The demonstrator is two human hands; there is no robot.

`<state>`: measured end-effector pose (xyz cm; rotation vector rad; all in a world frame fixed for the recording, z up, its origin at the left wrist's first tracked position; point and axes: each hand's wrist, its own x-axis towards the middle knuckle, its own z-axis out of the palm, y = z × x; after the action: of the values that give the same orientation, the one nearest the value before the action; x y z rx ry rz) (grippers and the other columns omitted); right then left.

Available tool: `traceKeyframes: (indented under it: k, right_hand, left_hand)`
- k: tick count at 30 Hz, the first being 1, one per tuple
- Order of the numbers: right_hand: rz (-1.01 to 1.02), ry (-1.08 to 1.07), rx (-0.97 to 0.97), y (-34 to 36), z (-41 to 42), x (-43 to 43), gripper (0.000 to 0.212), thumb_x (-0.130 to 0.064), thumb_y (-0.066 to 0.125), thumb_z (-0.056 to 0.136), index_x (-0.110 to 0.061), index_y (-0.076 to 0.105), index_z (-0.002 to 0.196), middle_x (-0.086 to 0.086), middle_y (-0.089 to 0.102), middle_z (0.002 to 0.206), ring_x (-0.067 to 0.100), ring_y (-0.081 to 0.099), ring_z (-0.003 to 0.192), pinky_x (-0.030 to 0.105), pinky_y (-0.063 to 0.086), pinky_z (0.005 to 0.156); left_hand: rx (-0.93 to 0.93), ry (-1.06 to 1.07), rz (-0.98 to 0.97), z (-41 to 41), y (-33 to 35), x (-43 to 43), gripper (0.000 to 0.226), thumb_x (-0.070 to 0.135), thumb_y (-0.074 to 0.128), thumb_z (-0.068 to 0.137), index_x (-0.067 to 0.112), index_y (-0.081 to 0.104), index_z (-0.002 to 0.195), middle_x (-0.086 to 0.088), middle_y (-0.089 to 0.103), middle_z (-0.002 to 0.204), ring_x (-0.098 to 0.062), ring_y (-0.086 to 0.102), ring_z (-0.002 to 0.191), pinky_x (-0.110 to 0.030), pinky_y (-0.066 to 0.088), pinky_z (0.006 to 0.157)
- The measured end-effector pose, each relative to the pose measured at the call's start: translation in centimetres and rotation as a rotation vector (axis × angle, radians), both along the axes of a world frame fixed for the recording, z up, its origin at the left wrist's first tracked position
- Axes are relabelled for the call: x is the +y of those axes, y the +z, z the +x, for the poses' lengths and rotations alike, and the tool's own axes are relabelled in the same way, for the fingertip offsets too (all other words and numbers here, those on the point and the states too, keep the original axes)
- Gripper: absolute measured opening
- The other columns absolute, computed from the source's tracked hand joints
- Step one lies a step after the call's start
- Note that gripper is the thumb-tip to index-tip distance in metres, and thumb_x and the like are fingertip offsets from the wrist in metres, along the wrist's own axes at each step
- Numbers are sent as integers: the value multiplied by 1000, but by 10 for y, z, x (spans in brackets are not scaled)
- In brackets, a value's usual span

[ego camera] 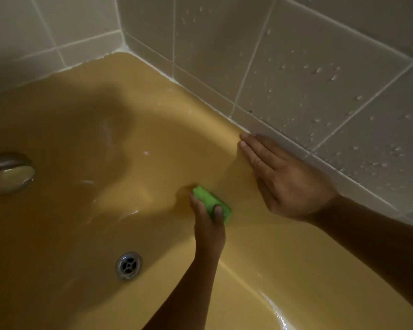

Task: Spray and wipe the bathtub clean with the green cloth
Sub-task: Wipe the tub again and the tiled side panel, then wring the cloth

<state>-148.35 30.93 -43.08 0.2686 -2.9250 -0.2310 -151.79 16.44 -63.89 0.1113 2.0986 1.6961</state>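
Yellow glaze is seen across the whole bathtub (86,144), whose near rim curves through the lower right corner with a wet glint on it. Nearest on the tub floor a round metal drain (128,265) is set, to the left of a bare forearm that reaches up from the bottom edge. At the end of that forearm the left hand (208,227) is curled round the green cloth (210,203), with the thumb laid over its near part. The cloth, folded into a thick pad, is pressed against the sloping inner wall of the tub, below the far rim. Just to the right and a little farther off, the right hand (289,184) is laid flat on the far rim, palm down, fingers straight and together. Nothing is held in it, and its outer edge lies close beside the wall. Thin wet streaks are seen on the slope to the left of the cloth. At the left edge a domed metal overflow cover (8,172) is fixed to the tub's end wall. Beyond the rim pale tiles (320,44) rise, and water droplets (317,70) are scattered over those on the right.
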Motion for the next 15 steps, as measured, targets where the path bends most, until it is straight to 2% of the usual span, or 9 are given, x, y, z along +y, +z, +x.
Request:
traceKeyframes:
  k: [2, 7, 9, 12, 15]
  right_hand:
    - [20, 3, 13, -2, 0, -1, 67, -4, 50, 94, 10, 29, 156, 28, 30, 163, 40, 26, 154, 47, 25, 127]
    - [81, -3, 50, -5, 0, -2, 68, -6, 54, 95, 11, 29, 156, 29, 32, 162, 41, 28, 153, 41, 17, 129]
    - [88, -13, 57, -6, 1, -1, 68, -8, 53, 95, 10, 29, 156, 29, 33, 162, 40, 28, 153, 40, 17, 129]
    - [90, -17, 49, -7, 3, 0, 69, -10, 53, 94, 9, 31, 156, 27, 33, 162, 39, 29, 153, 41, 20, 129]
    - [71, -23, 15, -7, 6, 1, 70, -14, 51, 95, 3, 30, 159, 21, 31, 165, 35, 27, 155, 43, 27, 126]
  left_hand:
    - [-47, -30, -77, 1, -27, 0, 84, 31, 49, 107, 18, -10, 165, -18, 17, 170, -34, 31, 153, -48, 33, 122]
    - [-207, -30, -273, 2, -66, 0, 85, 28, 50, 108, 5, -10, 163, -25, 1, 170, -42, 12, 157, -50, 17, 127]
    - [-260, 32, -216, 1, -64, 4, 83, 29, 51, 108, 14, -8, 165, -20, 4, 171, -40, 17, 156, -52, 20, 127]
    - [-367, 138, 3, 7, -31, 6, 79, 33, 54, 107, 35, 1, 166, -8, 28, 167, -33, 41, 147, -49, 34, 122]
    - [-323, 173, 173, 18, 12, 10, 80, 37, 58, 105, 45, 3, 164, -2, 40, 159, -25, 51, 134, -44, 44, 113]
